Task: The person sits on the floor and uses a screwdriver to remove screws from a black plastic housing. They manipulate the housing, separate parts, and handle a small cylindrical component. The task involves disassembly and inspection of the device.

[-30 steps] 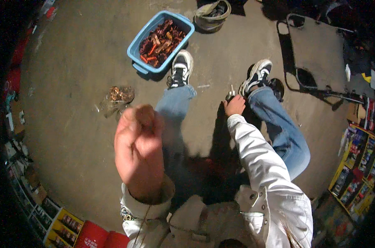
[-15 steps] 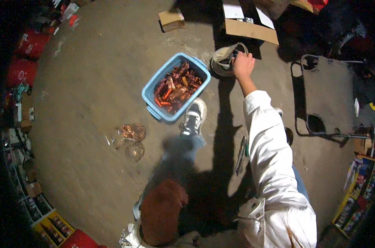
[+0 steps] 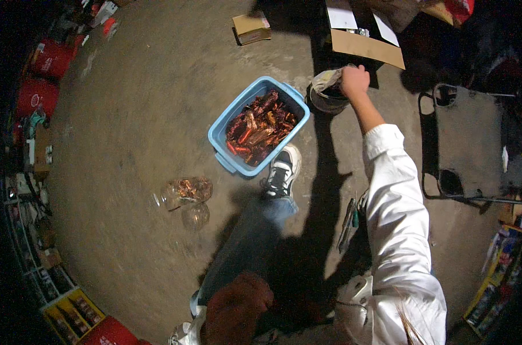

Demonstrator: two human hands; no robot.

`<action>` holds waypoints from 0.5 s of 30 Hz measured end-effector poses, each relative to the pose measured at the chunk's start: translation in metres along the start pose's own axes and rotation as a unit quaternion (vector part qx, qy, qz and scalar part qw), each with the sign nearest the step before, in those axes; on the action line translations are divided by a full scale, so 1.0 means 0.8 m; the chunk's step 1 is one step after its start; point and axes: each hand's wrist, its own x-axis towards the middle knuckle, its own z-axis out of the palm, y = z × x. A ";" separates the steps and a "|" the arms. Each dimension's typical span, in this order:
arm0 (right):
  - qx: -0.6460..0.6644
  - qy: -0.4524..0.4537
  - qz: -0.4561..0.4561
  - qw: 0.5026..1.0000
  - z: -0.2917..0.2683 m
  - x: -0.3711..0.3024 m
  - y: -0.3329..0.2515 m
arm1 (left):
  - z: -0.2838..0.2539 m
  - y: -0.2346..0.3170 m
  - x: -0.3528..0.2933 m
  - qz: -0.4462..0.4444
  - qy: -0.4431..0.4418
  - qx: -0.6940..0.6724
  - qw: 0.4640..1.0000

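Out ahead on the right, my right hand [image 3: 354, 81] is closed at the rim of a small round bucket [image 3: 329, 104]. It seems to grip the bucket's handle, though the fingers partly hide it. Pale cloth or lining [image 3: 325, 79] shows inside the bucket. Left of it stands a light-blue plastic tub [image 3: 219, 127], holding a heap of dark, reddish-brown and copper-coloured pieces [image 3: 261, 127]. My left hand is not in view; a white sleeve [image 3: 186, 329] shows at the lower left.
My shoe [image 3: 281, 172] stands against the tub's near side. A clear jar [image 3: 187, 192] with copper-coloured bits and a round clear container [image 3: 195, 216] lie left. Long tools [image 3: 348, 224] lie by my right arm. Cartons [image 3: 252, 30] [image 3: 367, 49] stand ahead; a folding chair [image 3: 468, 141] lies right.
The view has shifted, so the floor objects appear farther right. My right hand stays at the bucket, its fingers now closed more tightly near the rim.
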 end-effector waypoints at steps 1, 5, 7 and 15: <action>0.005 0.038 -0.015 0.999 -0.006 -0.005 0.009 | 0.000 -0.003 -0.001 0.024 -0.009 -0.034 0.999; 0.101 0.001 0.002 0.995 -0.016 -0.034 0.036 | -0.004 -0.012 -0.010 0.109 -0.058 -0.058 0.991; 0.124 -0.014 0.011 0.992 -0.015 -0.049 0.040 | -0.006 -0.012 -0.012 0.142 -0.076 0.047 0.986; 0.081 -0.039 0.060 0.994 0.007 -0.029 0.019 | 0.006 -0.027 0.007 0.091 -0.116 -0.134 0.980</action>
